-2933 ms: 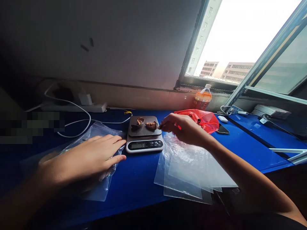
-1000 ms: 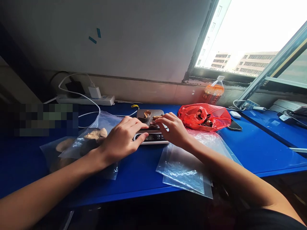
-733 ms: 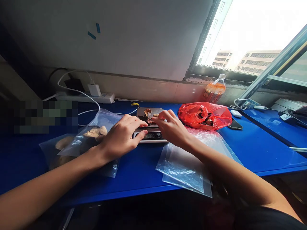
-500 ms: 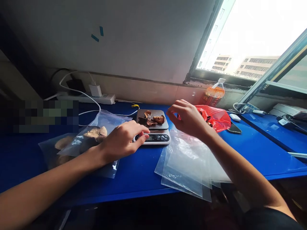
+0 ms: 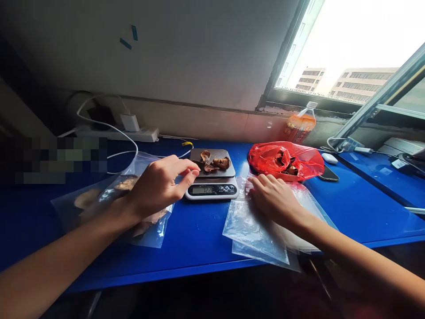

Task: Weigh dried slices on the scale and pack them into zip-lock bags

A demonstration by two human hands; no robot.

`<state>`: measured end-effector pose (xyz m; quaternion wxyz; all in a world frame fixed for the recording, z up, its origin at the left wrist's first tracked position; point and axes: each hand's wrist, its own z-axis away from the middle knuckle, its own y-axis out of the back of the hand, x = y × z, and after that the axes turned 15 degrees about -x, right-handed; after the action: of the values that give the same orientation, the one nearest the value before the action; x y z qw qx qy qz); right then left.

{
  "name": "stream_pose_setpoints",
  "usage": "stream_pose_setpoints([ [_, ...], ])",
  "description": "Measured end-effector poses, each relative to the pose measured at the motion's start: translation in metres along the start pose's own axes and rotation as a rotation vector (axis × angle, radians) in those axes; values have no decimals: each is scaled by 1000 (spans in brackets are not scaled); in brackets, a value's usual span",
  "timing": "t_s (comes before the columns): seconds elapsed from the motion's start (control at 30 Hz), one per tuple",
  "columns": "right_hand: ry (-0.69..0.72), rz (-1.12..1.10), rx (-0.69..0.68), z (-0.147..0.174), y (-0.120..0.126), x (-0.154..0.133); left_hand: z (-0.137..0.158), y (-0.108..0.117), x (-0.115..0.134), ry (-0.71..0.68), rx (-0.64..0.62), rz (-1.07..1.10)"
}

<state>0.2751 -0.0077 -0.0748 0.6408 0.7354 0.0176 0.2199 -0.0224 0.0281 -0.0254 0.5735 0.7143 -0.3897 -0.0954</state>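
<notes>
My left hand (image 5: 162,184) hovers beside the front left of a kitchen scale (image 5: 212,193), thumb and index fingertips together, with nothing seen between them. Several dried mushroom pieces (image 5: 221,164) rest on the scale's metal plate; its display is lit. Under my left forearm are clear zip bags (image 5: 156,239) holding pale dried slices (image 5: 86,198). My right hand (image 5: 274,197) is on a stack of clear plastic bags (image 5: 255,235), its fingers curled at the upper edge of the top one; the fingertips are partly hidden. Behind it, a red plastic bag (image 5: 308,161) holds more dark dried pieces.
A drink bottle (image 5: 300,124) stands by the wall. A phone (image 5: 330,173) and a white earbud case (image 5: 329,158) lie right of the red bag. At the back left are a power strip (image 5: 146,134) and white cable (image 5: 114,126). The blue table's front edge (image 5: 186,271) is near.
My right hand has come down from beside the red bag onto the clear bags, which have shifted slightly. My left hand has drawn back left off the scale's display, thumb and finger closing.
</notes>
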Motion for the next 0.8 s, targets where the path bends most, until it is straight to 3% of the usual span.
stream_pose_setpoints([
  [0.23,84,-96,104,-24,14,12,-2,0,-3,35,-31,-18],
  [0.4,221,-210,239,-58,37,-1,-2,-1,-2,61,-54,-8],
  [0.6,382,-203,213,-90,49,-20,0,3,1,64,-51,-3],
  [0.8,369,-109,207,-89,50,-29,2,3,2,33,-63,-3],
])
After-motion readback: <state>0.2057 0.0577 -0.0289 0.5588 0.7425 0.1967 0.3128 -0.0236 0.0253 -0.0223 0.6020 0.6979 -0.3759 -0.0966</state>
